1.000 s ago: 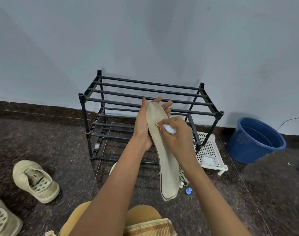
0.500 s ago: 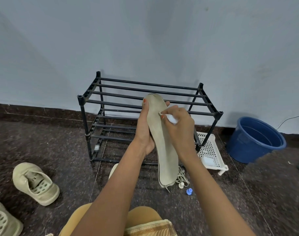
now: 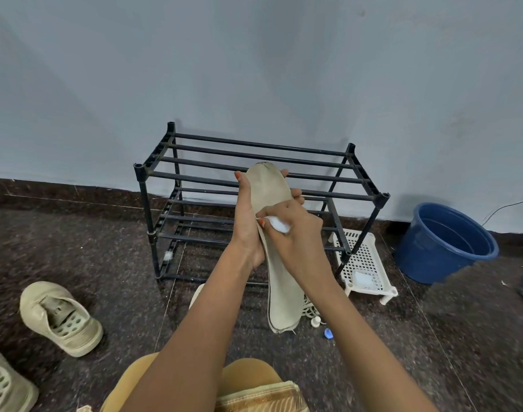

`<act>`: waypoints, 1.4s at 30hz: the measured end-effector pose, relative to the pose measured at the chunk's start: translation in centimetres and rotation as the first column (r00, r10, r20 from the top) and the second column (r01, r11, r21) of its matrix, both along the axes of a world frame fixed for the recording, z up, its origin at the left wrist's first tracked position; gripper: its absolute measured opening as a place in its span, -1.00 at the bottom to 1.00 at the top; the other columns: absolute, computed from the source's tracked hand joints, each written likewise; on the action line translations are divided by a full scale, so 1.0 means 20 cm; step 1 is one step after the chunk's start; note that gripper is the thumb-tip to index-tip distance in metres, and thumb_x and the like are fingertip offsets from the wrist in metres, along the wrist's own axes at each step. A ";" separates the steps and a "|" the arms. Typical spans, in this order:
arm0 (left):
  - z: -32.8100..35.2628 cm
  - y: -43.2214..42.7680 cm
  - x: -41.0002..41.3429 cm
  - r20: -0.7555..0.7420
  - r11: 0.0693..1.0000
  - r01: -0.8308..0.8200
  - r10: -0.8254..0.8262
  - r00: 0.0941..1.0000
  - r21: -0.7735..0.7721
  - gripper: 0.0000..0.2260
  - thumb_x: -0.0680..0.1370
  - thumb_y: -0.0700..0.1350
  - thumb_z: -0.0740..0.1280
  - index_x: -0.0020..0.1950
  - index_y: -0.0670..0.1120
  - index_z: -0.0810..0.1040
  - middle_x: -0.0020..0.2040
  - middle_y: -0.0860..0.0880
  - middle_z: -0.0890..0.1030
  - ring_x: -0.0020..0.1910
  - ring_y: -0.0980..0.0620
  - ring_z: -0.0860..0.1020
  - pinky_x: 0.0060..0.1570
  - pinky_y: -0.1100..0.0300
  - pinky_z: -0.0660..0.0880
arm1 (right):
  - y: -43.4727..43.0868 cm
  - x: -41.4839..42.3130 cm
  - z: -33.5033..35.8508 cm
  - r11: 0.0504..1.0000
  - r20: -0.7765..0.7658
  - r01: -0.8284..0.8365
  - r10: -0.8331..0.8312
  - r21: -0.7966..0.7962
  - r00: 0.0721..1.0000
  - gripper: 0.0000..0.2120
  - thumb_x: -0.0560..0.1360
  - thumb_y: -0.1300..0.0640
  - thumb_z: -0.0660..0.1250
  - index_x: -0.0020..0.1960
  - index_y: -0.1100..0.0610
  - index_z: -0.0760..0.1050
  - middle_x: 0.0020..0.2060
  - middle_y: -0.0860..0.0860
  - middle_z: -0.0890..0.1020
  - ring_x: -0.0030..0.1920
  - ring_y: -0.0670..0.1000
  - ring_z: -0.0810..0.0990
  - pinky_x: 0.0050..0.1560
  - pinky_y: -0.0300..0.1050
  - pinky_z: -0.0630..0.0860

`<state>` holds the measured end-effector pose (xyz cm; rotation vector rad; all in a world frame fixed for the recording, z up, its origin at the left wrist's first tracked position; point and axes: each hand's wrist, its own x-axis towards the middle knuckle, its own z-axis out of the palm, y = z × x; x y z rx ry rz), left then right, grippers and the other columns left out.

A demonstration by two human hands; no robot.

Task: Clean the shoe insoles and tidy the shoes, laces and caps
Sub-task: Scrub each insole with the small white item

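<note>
The left hand (image 3: 248, 224) grips the beige insole (image 3: 284, 298) from behind, thumb along its left edge, fingers curled round the right. The right hand (image 3: 297, 236) pinches a white wad (image 3: 279, 225) (cloth or tissue, hard to tell) against the insole's face. The insole is held upright in front of a black shoe rack (image 3: 260, 143). Below its heel, laces (image 3: 309, 307), a white cap (image 3: 315, 322) and a blue cap (image 3: 328, 333) lie on the floor. A white basket (image 3: 364, 263) and a blue bucket (image 3: 432, 260) sit to the right; two beige shoes (image 3: 61, 318) lie to the left.
</note>
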<state>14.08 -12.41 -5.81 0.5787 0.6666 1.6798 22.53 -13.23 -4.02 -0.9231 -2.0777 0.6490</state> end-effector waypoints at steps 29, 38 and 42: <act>0.00 0.00 0.01 -0.011 0.999 0.030 -0.030 0.999 -0.020 -0.40 0.55 0.32 -0.09 0.12 -0.01 0.59 -0.08 -0.09 0.62 -0.05 -0.04 0.56 0.04 0.08 0.46 | 0.02 -0.06 0.02 0.996 -0.144 0.087 -0.084 0.012 0.986 -0.90 0.44 0.27 0.35 -0.09 0.13 0.60 -0.15 -0.02 0.56 -0.01 0.12 0.52 0.09 0.20 0.40; -0.02 0.01 0.00 0.022 1.000 0.015 -0.014 1.000 -0.016 -0.43 0.55 0.31 -0.06 0.05 0.00 0.63 -0.16 -0.09 0.62 -0.11 -0.05 0.55 -0.01 0.05 0.47 | 0.01 -0.03 0.00 0.995 -0.079 0.000 -0.008 -0.099 0.997 -0.88 0.46 0.28 0.32 -0.06 0.16 0.60 -0.08 0.07 0.56 0.03 0.06 0.49 -0.02 -0.47 0.32; -0.02 0.01 -0.01 0.035 1.000 0.004 -0.004 0.999 0.004 -0.42 0.54 0.33 -0.04 0.12 -0.03 0.59 -0.16 -0.10 0.62 -0.12 -0.05 0.58 0.06 0.00 0.45 | -0.01 0.02 -0.01 0.989 -0.082 -0.072 0.061 -0.131 0.995 -0.90 0.46 0.28 0.32 -0.07 0.17 0.59 -0.08 0.08 0.56 -0.04 -0.05 0.49 0.02 -0.37 0.36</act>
